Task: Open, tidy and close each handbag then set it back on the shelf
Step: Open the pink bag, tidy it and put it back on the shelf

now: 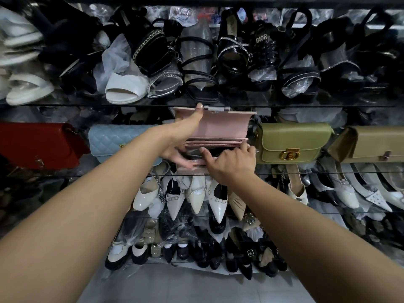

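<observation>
A pink handbag (223, 127) stands on the glass shelf (306, 173) at the middle, its flap lifted upright with a silver clasp at the top. My left hand (181, 141) holds the bag's left side, thumb up against the raised flap and fingers under the front of the opening. My right hand (229, 165) rests on the bag's open mouth, its fingertips curled into the dark inside. What lies inside the bag is hidden.
On the same shelf stand a red bag (39, 145) and a light blue quilted bag (118, 138) to the left, an olive green bag (295, 143) and a tan bag (371, 145) to the right. Shelves of shoes fill the rows above and below.
</observation>
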